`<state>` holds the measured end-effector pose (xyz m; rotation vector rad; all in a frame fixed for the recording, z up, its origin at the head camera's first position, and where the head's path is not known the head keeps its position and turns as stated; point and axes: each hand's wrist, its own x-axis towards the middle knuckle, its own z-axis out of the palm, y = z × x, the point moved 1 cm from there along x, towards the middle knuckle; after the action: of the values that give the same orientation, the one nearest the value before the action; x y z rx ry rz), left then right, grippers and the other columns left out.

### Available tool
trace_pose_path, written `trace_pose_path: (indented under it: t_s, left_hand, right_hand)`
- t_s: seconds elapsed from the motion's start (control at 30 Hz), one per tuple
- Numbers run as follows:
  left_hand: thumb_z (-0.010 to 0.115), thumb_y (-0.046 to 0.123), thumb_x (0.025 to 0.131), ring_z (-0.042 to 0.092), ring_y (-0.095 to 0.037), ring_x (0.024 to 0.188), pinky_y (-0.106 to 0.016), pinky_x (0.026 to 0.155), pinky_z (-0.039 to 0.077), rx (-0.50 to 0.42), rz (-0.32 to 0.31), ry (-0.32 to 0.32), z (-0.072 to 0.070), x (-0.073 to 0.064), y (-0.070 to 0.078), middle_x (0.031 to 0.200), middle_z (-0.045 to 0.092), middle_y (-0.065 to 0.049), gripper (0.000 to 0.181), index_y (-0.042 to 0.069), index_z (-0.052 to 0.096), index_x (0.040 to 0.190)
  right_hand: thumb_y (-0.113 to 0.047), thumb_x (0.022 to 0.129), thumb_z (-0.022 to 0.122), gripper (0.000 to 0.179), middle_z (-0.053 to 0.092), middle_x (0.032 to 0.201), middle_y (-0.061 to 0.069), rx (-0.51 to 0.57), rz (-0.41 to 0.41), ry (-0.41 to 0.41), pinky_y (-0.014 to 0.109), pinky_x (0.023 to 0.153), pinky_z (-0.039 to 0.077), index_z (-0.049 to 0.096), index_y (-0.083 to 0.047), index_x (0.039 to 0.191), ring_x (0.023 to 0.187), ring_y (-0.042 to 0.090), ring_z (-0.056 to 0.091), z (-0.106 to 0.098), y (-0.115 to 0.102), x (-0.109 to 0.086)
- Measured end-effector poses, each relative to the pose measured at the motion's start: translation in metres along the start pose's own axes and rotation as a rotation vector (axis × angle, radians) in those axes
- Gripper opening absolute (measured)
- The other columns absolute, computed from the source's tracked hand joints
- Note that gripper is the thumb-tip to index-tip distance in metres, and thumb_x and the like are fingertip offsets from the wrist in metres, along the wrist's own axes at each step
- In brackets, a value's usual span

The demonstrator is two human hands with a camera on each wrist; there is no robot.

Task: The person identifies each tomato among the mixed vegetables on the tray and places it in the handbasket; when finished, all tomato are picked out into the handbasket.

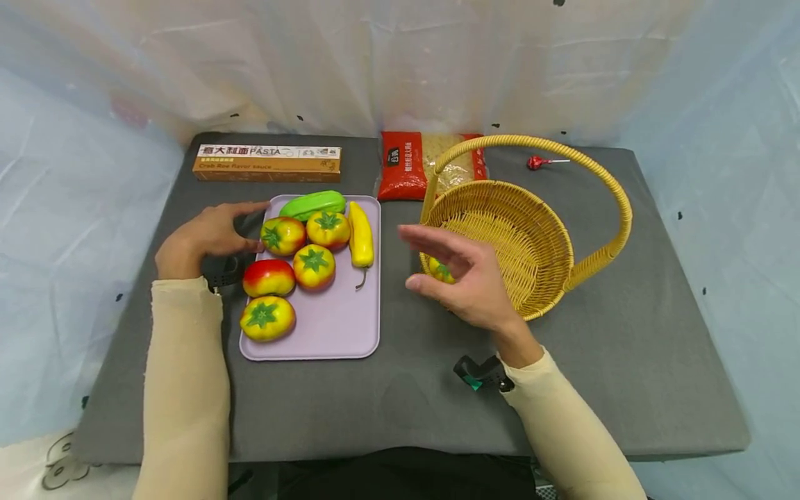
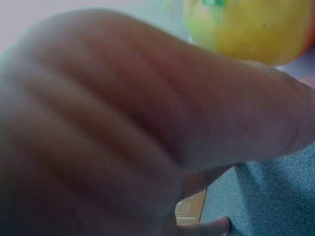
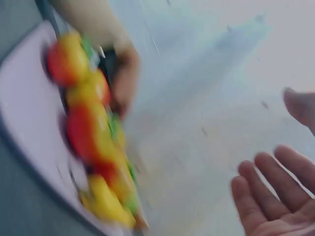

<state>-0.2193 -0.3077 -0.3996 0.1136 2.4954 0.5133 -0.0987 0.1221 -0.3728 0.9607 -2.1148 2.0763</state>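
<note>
My left hand (image 1: 209,232) is at the left edge of a lilac tray (image 1: 337,319), its thumb and forefinger extended to the rim beside a yellow-red persimmon (image 1: 284,236). Several such persimmons lie on the tray, some with green star-shaped tops up. A green cucumber (image 1: 312,205) lies along the tray's far side, a yellow pepper (image 1: 360,236) along its right. My right hand (image 1: 465,278) hovers at the near left side of a wicker basket (image 1: 525,243), thumb apart from straight fingers, holding nothing. Behind it, a persimmon (image 1: 440,271) shows inside the basket, partly hidden.
A pasta box (image 1: 267,164) lies at the back left of the grey table. A red pasta bag (image 1: 403,167) sits behind the basket, partly covered by its tall handle (image 1: 531,141). To the right of that bag is a red lollipop (image 1: 536,162).
</note>
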Motion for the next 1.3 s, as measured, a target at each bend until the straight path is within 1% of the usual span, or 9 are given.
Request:
trace_pose_path:
  t_s: [0.13, 0.23, 0.33, 0.5, 0.63, 0.87, 1.0, 1.1, 1.3]
  left_hand:
    - [0.080, 0.033, 0.100, 0.030, -0.064, 0.149, -0.090, 0.115, 0.028, 0.003, -0.005, -0.007, -0.002, -0.001, -0.001, 0.171, 0.028, -0.038, 0.094, 0.023, 0.025, 0.176]
    - [0.080, 0.033, 0.100, 0.029, -0.065, 0.149, -0.090, 0.116, 0.027, 0.000, -0.010, -0.007, -0.002, -0.002, 0.000, 0.172, 0.027, -0.039, 0.094, 0.022, 0.024, 0.176]
    - [0.080, 0.033, 0.100, 0.028, -0.065, 0.151, -0.089, 0.116, 0.026, -0.003, -0.013, -0.002, -0.001, -0.001, 0.002, 0.172, 0.027, -0.038, 0.094, 0.023, 0.025, 0.176]
    - [0.080, 0.034, 0.099, 0.029, -0.064, 0.152, -0.089, 0.117, 0.027, 0.005, -0.006, 0.004, 0.000, 0.001, 0.005, 0.172, 0.028, -0.037, 0.094, 0.024, 0.026, 0.176]
    - [0.080, 0.034, 0.099, 0.030, -0.064, 0.151, -0.089, 0.116, 0.027, 0.006, -0.009, 0.007, 0.000, 0.000, 0.004, 0.172, 0.028, -0.038, 0.093, 0.024, 0.027, 0.175]
    - [0.079, 0.033, 0.100, 0.032, -0.064, 0.150, -0.089, 0.117, 0.028, -0.001, 0.004, 0.012, -0.001, -0.002, 0.000, 0.171, 0.030, -0.038, 0.092, 0.024, 0.027, 0.175]
    - [0.079, 0.032, 0.100, 0.033, -0.063, 0.150, -0.088, 0.117, 0.028, -0.004, 0.018, 0.017, -0.001, -0.001, -0.002, 0.170, 0.031, -0.038, 0.092, 0.023, 0.028, 0.175]
    - [0.080, 0.032, 0.099, 0.033, -0.063, 0.150, -0.088, 0.118, 0.028, -0.001, 0.024, 0.019, 0.000, 0.000, -0.002, 0.170, 0.032, -0.038, 0.092, 0.023, 0.029, 0.175]
    - [0.080, 0.032, 0.100, 0.031, -0.063, 0.151, -0.088, 0.118, 0.027, -0.011, 0.012, 0.014, 0.000, 0.000, -0.002, 0.171, 0.030, -0.037, 0.093, 0.024, 0.028, 0.175]
  right_hand:
    - [-0.018, 0.095, 0.088, 0.058, 0.070, 0.147, 0.020, 0.070, 0.040, -0.063, 0.050, 0.119, 0.054, 0.067, 0.002, 0.145, 0.136, 0.038, 0.068, 0.043, 0.012, 0.017]
    - [-0.007, 0.093, 0.086, 0.056, 0.070, 0.147, 0.020, 0.053, 0.118, -0.105, 0.043, 0.119, 0.054, 0.067, 0.002, 0.145, 0.135, 0.039, 0.068, 0.070, 0.028, 0.026]
    - [-0.010, 0.092, 0.088, 0.055, 0.072, 0.144, 0.017, -0.053, 0.202, -0.074, 0.035, 0.115, 0.058, 0.069, 0.001, 0.143, 0.130, 0.036, 0.072, 0.088, 0.045, 0.032]
    - [-0.023, 0.088, 0.094, 0.056, 0.077, 0.135, 0.011, -0.286, 0.313, -0.003, 0.038, 0.104, 0.064, 0.074, -0.006, 0.138, 0.117, 0.028, 0.078, 0.106, 0.066, 0.038]
    - [-0.029, 0.088, 0.095, 0.059, 0.076, 0.138, 0.009, -0.421, 0.306, -0.016, 0.035, 0.103, 0.064, 0.073, -0.007, 0.138, 0.117, 0.023, 0.076, 0.118, 0.074, 0.043]
    - [-0.037, 0.090, 0.092, 0.067, 0.068, 0.148, 0.007, -0.550, 0.256, -0.028, 0.036, 0.121, 0.049, 0.066, -0.010, 0.146, 0.136, 0.020, 0.063, 0.137, 0.084, 0.050]
    - [-0.034, 0.093, 0.090, 0.062, 0.069, 0.146, 0.005, -0.550, 0.253, 0.011, 0.035, 0.118, 0.050, 0.067, -0.013, 0.146, 0.134, 0.018, 0.063, 0.141, 0.089, 0.051]
    - [-0.026, 0.094, 0.090, 0.059, 0.069, 0.145, 0.006, -0.483, 0.230, 0.020, 0.035, 0.113, 0.055, 0.066, -0.010, 0.146, 0.128, 0.019, 0.065, 0.138, 0.086, 0.049]
    - [-0.017, 0.094, 0.087, 0.059, 0.065, 0.153, 0.007, -0.261, 0.199, -0.049, 0.028, 0.108, 0.060, 0.065, -0.009, 0.149, 0.130, 0.017, 0.066, 0.103, 0.047, 0.039]
